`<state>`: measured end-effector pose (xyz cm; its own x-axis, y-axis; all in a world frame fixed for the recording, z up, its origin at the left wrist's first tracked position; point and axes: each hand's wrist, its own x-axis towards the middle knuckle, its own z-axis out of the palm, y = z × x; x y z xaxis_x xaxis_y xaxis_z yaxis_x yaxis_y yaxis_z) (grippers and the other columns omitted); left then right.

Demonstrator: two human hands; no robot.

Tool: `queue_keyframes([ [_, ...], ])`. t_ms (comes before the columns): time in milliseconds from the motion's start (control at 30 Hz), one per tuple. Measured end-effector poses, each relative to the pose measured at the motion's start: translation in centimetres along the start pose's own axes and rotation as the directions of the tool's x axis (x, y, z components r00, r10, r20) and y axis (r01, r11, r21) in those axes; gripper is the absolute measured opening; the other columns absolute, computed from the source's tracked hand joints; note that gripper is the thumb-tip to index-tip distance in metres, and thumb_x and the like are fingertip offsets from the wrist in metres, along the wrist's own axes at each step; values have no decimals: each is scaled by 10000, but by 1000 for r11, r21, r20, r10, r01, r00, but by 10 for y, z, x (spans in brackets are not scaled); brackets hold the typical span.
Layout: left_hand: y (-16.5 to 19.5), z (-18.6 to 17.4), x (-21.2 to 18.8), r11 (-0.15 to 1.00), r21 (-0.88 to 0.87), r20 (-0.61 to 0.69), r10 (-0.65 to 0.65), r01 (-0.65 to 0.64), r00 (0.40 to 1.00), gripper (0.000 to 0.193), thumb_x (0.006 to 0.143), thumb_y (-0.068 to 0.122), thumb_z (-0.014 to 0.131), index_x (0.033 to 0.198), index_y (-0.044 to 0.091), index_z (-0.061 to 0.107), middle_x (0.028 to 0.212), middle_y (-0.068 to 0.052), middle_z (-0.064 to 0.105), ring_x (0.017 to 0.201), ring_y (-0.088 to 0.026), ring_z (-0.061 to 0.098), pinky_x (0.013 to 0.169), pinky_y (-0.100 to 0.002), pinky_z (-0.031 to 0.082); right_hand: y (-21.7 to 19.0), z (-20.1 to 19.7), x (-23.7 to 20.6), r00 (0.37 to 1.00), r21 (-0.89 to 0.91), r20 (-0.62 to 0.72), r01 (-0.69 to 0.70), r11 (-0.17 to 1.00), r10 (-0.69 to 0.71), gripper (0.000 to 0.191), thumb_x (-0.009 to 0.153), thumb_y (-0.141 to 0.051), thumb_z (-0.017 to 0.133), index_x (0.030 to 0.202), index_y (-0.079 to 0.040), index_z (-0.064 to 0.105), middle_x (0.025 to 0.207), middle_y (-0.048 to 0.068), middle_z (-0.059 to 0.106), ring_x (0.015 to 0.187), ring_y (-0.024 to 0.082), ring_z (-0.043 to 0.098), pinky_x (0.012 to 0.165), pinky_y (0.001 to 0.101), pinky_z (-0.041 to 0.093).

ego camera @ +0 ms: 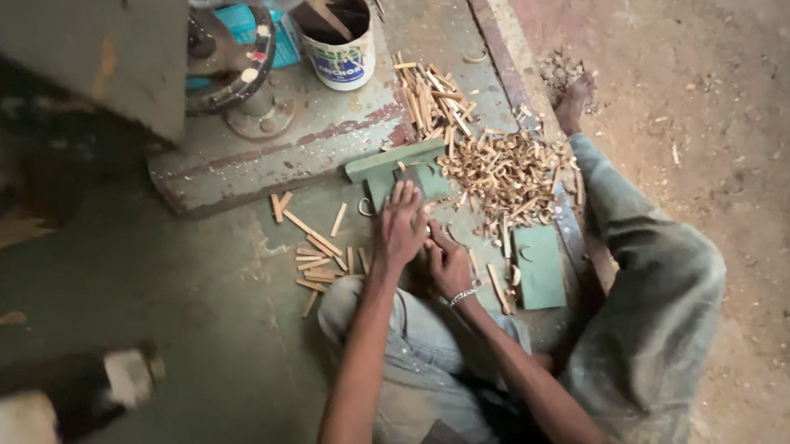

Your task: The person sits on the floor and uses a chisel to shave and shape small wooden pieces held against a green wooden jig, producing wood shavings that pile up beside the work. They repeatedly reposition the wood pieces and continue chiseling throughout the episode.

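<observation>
— What did you see of the hands?

— My left hand (401,224) lay curled on a flat tool (411,179) over the green wooden block (397,165). My right hand (447,263) was closed just beside it; around what, I couldn't tell.

— And the wood?

— Cut sticks (317,254) lay left of the hands, a heap of shavings (506,173) to the right.
</observation>
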<state>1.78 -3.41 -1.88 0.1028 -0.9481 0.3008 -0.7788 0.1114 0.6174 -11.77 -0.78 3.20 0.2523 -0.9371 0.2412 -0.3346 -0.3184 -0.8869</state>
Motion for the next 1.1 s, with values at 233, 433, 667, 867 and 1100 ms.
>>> queue_keyframes([
  [233, 19, -21, -43, 961, -222, -254, -221, 165, 942, 324, 1001, 120, 549, 1262, 2, 699, 1283, -186, 703, 1197, -350, 685, 1108, -473, 463, 0, -52, -12, 721, 372, 332, -692, 618, 608, 497, 1006, -305, 526, 1497, -231, 533, 644, 56, 618, 367, 143, 532, 338, 286, 416],
  [433, 11, -29, -24, 905, -126, -260, -424, 405, 867, 227, 874, 78, 673, 1074, 91, 778, 1035, -138, 763, 944, -330, 742, 822, -415, 576, 15, -105, -53, 751, 451, 269, -652, 610, 603, 517, 1027, -315, 529, 1532, -208, 495, 645, 45, 593, 354, 124, 512, 316, 272, 407],
  [667, -6, -32, 20, 986, 104, -62, -124, 130, 990, 240, 855, 6, 609, 996, 100, 779, 1055, -129, 743, 969, -364, 706, 815, -467, 568, 38, -105, -55, 737, 539, 254, -645, 542, 626, 522, 1019, -306, 534, 1529, -204, 487, 649, 49, 599, 347, 137, 526, 306, 284, 408],
  [867, 1, -40, 38, 893, 435, 188, 31, -111, 982, 164, 809, 11, 642, 883, 111, 748, 1038, -109, 726, 984, -355, 706, 843, -471, 575, 32, -116, -57, 714, 581, 298, -663, 472, 634, 546, 1003, -270, 552, 1543, -220, 485, 653, 48, 592, 360, 137, 535, 323, 286, 443],
  [1100, 11, -35, 54, 882, 253, 68, -427, 398, 902, 203, 809, 144, 769, 993, 186, 845, 927, -149, 761, 813, -347, 736, 734, -448, 589, 30, -122, -54, 679, 572, 337, -698, 431, 652, 539, 1006, -255, 535, 1542, -227, 482, 642, 50, 585, 357, 149, 549, 323, 294, 445],
])
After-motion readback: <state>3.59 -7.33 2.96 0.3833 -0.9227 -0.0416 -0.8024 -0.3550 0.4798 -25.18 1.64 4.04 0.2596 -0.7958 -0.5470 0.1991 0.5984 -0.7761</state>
